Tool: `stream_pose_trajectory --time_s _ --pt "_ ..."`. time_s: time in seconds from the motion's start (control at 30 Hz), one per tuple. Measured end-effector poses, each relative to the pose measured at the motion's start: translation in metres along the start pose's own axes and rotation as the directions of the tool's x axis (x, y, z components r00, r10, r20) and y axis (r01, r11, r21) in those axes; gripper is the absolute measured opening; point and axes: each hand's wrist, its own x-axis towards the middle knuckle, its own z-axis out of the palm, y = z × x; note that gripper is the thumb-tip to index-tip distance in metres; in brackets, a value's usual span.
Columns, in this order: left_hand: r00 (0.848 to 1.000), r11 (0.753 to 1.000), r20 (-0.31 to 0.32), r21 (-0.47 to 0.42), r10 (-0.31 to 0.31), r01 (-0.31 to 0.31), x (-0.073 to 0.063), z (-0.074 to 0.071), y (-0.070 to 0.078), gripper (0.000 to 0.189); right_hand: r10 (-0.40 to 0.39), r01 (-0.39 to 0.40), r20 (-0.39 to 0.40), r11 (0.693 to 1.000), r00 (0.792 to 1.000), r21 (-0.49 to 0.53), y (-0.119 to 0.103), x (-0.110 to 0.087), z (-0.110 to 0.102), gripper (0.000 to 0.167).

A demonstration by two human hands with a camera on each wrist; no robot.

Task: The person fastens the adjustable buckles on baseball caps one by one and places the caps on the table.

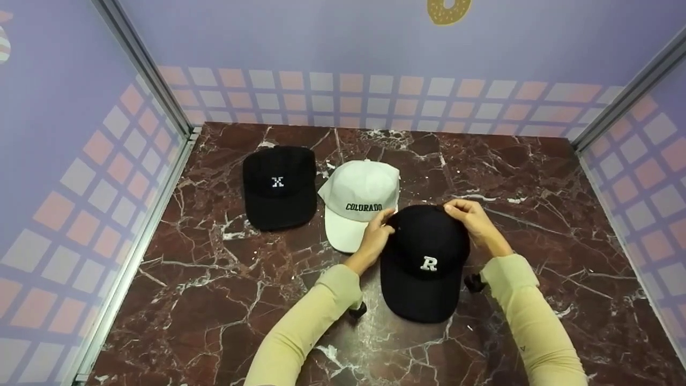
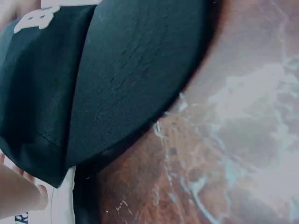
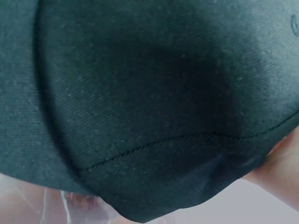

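Between the two hands is a black baseball cap (image 1: 429, 236) with a white letter R on its front, brim toward the person. On its left side the left hand (image 1: 377, 236) grips the edge of the crown, thumb in front and other fingers partly hidden. The right hand (image 1: 474, 220) pinches the crown at the back right. In the left wrist view the black brim (image 2: 135, 79) stands out over the marbled surface. Dark fabric of the cap (image 3: 154, 102) fills most of the right wrist view, with part of the right hand (image 3: 278, 172) at its edge.
A white cap (image 1: 364, 185) lettered COLORADO lies just left of the black one, partly overlapped by it and the left hand. Farther left lies another black cap (image 1: 281, 187) with a small white emblem. Lilac panels (image 1: 375, 43) wall in the marbled tabletop (image 1: 214, 311).
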Motion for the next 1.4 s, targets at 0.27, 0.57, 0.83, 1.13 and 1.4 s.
stream_pose_trajectory --time_s 0.27,0.57,0.83,1.13,1.4 --pt "0.997 0.986 0.008 0.146 -0.080 0.078 -0.011 -0.004 0.005 0.066 0.133 -0.128 0.042 0.987 0.990 -0.098 0.009 0.004 -0.021 0.027" --pt "0.950 0.959 0.146 0.109 -0.275 0.261 -0.017 -0.021 0.012 0.076 0.420 -0.389 0.084 0.887 0.904 -0.249 -0.002 -0.010 -0.053 0.081" --pt "0.893 0.912 0.190 0.137 -0.407 0.387 -0.024 -0.024 0.020 0.077 0.582 -0.477 0.095 0.739 0.807 -0.475 0.002 -0.022 -0.073 0.087" --pt "0.874 0.906 0.238 0.098 -0.423 0.411 -0.027 -0.016 0.018 0.077 0.591 -0.482 0.246 0.788 0.769 -0.384 0.045 -0.022 -0.089 0.080" --pt "0.890 0.927 0.265 0.061 -0.371 0.369 -0.024 -0.006 0.009 0.073 0.589 -0.529 0.154 0.792 0.793 -0.304 0.043 -0.026 -0.084 0.081"
